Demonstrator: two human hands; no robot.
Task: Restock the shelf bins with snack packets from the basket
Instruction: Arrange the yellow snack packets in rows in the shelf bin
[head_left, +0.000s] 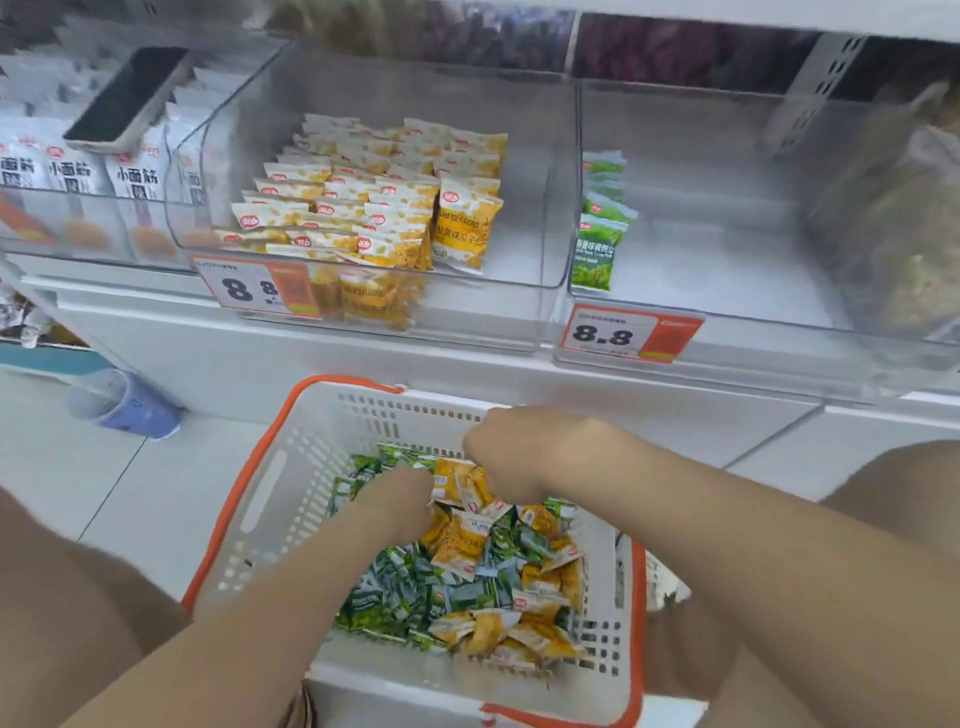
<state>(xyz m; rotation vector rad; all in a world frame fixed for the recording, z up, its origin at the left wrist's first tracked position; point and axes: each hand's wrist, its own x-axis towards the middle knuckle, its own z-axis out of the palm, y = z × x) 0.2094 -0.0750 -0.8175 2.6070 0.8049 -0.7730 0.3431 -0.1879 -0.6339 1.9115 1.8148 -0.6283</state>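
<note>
The white basket (291, 447) with an orange rim sits on the floor in front of the shelf, between the person's knees. It holds a loose heap of small packets (467, 582), green and yellow mixed, each with a red oval logo too small to read.

Both hands are down in the far end of the heap. The right hand (524, 452) is curled, knuckles up, its fingers closed around a few yellow packets (460, 483). The left hand (400, 499) reaches in just beside it and touches the same bunch. Its fingers are blurred, so I cannot tell whether they grip anything.

Above the basket, the middle clear bin (519, 171) holds rows of matching yellow snack bags (374, 202). One of these stands upright at the front, printed with the word "FLAVORED" and Chinese characters. A price tag (260, 286) on this bin's front reads 8.8.

The right bin (727, 208) has only a few green snack bags (597, 234) against its left wall. Its own tag (631, 332) also reads 8.8.

In the left bin, white bags (130, 176) are printed "小面筋", and a dark phone (130, 93) lies on top of them. A blue cup (135, 405) lies on the floor tiles to the left.
</note>
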